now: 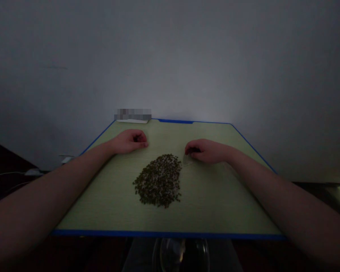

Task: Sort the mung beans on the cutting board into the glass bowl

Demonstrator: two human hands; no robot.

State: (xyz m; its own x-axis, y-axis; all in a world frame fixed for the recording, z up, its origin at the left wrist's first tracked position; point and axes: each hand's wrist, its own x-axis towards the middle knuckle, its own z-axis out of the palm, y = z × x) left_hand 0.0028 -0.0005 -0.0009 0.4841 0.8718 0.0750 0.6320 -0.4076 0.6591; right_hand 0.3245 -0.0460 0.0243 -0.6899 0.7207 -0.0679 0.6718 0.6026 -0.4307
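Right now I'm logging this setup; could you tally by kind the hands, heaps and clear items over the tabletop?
Hands: 2 (left hand, right hand)
Heaps: 1 (heap of small pieces, not countable singly)
Clear items: 1 (clear item at the right hand)
Total: 4

Pale tabletop point(218, 204), blue edging point(170, 234), grey wall point(170, 56) beyond. Partly pixelated white item point(132, 121) at far left corner; white cable point(5, 174) off left side.
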